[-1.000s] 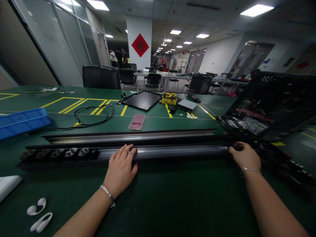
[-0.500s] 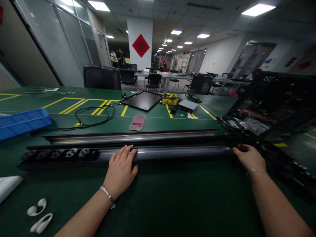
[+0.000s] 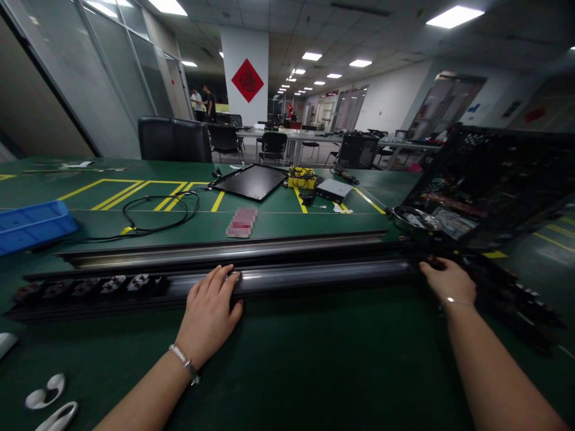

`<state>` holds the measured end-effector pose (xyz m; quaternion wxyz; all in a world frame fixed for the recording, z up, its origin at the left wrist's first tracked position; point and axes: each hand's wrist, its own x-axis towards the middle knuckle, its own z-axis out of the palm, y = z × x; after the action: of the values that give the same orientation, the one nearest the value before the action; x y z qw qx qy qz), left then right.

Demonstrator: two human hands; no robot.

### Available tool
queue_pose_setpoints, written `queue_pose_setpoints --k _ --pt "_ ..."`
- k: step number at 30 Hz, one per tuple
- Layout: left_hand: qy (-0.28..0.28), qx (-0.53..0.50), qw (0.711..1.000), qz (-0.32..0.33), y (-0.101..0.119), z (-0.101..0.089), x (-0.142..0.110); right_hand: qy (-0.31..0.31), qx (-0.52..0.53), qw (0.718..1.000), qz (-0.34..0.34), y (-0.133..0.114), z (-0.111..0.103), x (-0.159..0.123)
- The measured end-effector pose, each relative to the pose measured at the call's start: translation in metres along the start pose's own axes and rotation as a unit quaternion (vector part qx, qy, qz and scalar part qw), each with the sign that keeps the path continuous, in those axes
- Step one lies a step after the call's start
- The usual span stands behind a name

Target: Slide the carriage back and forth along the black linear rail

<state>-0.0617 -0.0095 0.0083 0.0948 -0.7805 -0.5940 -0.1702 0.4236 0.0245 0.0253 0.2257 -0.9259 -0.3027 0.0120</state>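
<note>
Black rail (image 3: 314,276) across mid-frame, our left hand (image 3: 207,314) spread on it centre-left, our right hand (image 3: 450,281) curled near its end at right, whether gripping we cannot tell, blue tray (image 3: 38,228) far left.

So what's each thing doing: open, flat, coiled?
Long, dark metal front rail: lying flat
Left hand: resting palm-down on that rail
Right hand: curled by the rail's right end, grip unclear
Thin black cable: loosely coiled
Flat black rectangular panel: lying down
Big black metal case: open, insides showing
Round silver metal bowl: holding small parts
</note>
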Motion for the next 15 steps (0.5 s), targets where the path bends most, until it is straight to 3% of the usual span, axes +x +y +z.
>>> queue_pose_setpoints --k 15 --pt "0.000 0.002 1.000 0.004 -0.001 0.000 0.000 0.083 0.061 0.994 0.025 0.020 0.012 0.013"
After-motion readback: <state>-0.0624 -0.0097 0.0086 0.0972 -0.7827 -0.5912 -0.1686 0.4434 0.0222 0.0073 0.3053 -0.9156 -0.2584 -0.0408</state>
